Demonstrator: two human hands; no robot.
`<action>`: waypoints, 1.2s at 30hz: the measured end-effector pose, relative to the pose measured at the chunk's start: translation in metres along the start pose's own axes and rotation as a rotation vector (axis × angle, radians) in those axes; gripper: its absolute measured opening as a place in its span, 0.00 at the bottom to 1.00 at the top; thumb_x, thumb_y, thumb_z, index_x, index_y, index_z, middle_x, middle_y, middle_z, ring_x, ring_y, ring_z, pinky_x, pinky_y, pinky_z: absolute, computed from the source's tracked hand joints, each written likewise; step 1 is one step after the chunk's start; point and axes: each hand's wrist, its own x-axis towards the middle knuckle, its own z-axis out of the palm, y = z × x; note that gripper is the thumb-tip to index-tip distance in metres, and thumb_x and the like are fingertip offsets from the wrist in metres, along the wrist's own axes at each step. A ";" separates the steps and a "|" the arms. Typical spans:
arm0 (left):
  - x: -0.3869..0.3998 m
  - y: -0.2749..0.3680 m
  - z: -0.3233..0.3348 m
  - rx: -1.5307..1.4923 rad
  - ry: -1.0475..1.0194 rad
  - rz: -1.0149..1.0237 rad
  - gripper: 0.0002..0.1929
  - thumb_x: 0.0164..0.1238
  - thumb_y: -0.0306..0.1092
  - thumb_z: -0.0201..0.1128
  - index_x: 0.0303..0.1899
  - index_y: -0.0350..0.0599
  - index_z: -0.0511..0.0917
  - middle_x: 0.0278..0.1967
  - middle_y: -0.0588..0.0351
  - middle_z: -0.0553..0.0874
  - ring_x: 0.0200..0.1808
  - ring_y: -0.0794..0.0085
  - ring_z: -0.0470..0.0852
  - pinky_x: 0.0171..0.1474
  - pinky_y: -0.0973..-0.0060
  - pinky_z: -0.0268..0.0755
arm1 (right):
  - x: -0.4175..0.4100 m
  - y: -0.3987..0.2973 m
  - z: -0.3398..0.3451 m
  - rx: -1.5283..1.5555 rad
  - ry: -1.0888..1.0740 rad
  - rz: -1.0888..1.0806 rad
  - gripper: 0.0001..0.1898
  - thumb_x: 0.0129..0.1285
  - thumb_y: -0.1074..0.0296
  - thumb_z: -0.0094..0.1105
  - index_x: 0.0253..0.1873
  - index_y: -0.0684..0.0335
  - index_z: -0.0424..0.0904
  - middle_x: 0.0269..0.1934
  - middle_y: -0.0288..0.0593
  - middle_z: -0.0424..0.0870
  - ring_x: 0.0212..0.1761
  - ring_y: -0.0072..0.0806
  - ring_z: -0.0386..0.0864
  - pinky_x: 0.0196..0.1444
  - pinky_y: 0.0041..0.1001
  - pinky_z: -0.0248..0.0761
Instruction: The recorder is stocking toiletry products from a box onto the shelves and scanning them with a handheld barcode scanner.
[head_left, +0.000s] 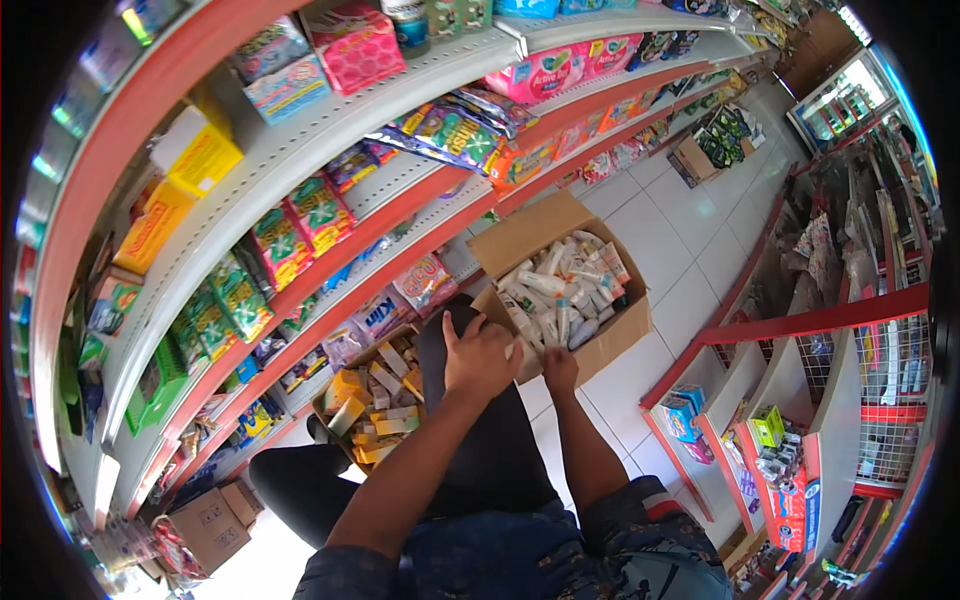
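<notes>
My left hand (481, 358) lies over my raised knee in dark trousers (457, 420), fingers apart and nothing in it. Beyond it stands an open cardboard box (626, 330) with its flaps folded out. Many white plastic tubes and bottles (574, 281) fill this box in a loose heap. My right hand (561, 369) is curled at the box's near edge; whether it grips the cardboard or a tube is hidden. A second carton (352, 450), left of my knee, holds yellow and white small boxes (386, 397).
Shop shelves (442, 71) curve along the left, carrying packets and boxes. Detergent bags (382, 315) fill the lowest shelf near my knee. White floor tiles (675, 255) run between these and a red-edged rack (780, 322) at right. Another carton (697, 161) sits farther down the aisle.
</notes>
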 end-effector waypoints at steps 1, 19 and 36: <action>0.007 0.000 0.003 -0.020 -0.013 -0.084 0.17 0.73 0.50 0.59 0.51 0.51 0.85 0.56 0.58 0.86 0.70 0.65 0.75 0.78 0.36 0.44 | 0.012 0.000 0.003 -0.006 -0.013 0.009 0.07 0.68 0.63 0.63 0.43 0.59 0.85 0.30 0.45 0.87 0.26 0.34 0.86 0.33 0.35 0.79; 0.041 0.012 0.017 0.019 -0.027 -0.079 0.16 0.74 0.47 0.56 0.39 0.48 0.88 0.44 0.59 0.90 0.62 0.68 0.81 0.77 0.36 0.46 | 0.148 0.035 -0.013 -0.817 -0.439 0.088 0.18 0.64 0.62 0.58 0.50 0.70 0.86 0.55 0.61 0.84 0.55 0.57 0.84 0.60 0.47 0.76; 0.004 -0.005 0.004 -0.059 0.065 -0.024 0.18 0.73 0.46 0.53 0.42 0.46 0.88 0.42 0.53 0.89 0.59 0.63 0.83 0.77 0.37 0.50 | 0.079 -0.016 -0.067 -0.482 -0.034 -0.035 0.36 0.47 0.50 0.84 0.53 0.70 0.78 0.47 0.60 0.86 0.49 0.57 0.85 0.52 0.46 0.78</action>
